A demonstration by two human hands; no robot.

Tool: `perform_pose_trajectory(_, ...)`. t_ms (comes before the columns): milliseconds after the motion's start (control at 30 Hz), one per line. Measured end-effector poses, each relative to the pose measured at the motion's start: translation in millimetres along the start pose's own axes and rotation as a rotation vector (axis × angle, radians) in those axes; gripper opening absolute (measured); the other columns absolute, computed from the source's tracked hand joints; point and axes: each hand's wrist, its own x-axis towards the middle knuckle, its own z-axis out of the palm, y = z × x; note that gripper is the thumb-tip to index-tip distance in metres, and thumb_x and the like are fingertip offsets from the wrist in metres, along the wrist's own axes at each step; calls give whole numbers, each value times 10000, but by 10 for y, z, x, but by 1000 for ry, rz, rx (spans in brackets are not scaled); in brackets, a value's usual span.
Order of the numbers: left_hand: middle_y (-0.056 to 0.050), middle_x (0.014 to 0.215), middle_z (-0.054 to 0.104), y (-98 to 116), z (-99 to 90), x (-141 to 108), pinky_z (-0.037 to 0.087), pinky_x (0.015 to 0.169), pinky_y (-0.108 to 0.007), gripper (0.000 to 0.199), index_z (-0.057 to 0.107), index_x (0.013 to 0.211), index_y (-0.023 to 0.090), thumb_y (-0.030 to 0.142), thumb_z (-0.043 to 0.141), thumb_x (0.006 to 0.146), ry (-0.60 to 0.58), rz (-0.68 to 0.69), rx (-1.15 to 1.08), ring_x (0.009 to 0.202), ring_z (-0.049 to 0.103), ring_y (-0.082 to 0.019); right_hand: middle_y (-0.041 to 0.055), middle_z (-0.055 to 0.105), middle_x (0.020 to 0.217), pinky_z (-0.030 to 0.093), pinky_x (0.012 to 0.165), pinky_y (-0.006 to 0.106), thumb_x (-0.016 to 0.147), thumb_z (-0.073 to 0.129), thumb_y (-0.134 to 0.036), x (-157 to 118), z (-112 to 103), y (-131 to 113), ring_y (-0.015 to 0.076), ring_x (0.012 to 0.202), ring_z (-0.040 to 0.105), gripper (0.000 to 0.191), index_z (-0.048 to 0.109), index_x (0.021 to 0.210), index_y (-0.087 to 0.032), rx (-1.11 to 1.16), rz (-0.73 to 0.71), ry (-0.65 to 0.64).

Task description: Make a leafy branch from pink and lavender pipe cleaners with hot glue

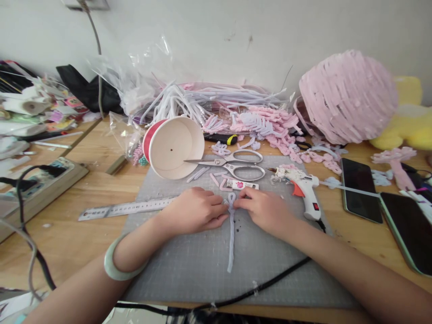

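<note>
A pale lavender fuzzy pipe cleaner [231, 238] lies on the grey cutting mat [189, 270], its top bent into a small loop and its tail pointing toward me. My left hand [199, 209] pinches it from the left, just under the loop. From the right, the thumb and fingertips of my right hand [261, 209] close on it at the same height. Just beyond the loop are a small white lighter-like item [241, 185] and short pink pipe cleaner pieces [215, 180]. A steel ruler [124, 209] reaches under or behind my left hand.
Scissors [236, 164] lie beyond my hands, blades touching a tipped paper tub [175, 148]. A white glue gun [305, 189] sits right, its black cable [270, 282] crossing the mat. Two phones [361, 191] lie farther right, a power strip [50, 184] left, pipe cleaner bundles [189, 101] behind.
</note>
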Motion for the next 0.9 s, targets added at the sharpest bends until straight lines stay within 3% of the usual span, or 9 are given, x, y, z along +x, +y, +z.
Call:
perform_pose_trajectory(200,2,625,574,3,-28,12,330,486,-266,297,596,722,164,281,407,919,13,11,21,555,534,-128,6,620,933,320,610,228,838,458,-87,-1,0,-1,119,738,544,321,687,956,-277,-8,-24,9)
perform_pose_trajectory(433,1,667,608,-2,17,-2,347,504,-269,250,610,961,192,307,391,925,-3,-32,-9,579,566,-146,-1,614,944,304,592,233,853,477,-134,-6,17,4,130,728,537,275,674,967,-288,-24,-22,12)
perform_pose_trajectory(900,-5,665,616,-13,-4,-6,343,500,-266,253,623,869,173,283,403,924,-61,13,-37,581,560,-140,6,622,928,316,596,227,854,479,-124,-12,33,3,122,731,550,275,685,953,-277,-34,-48,42)
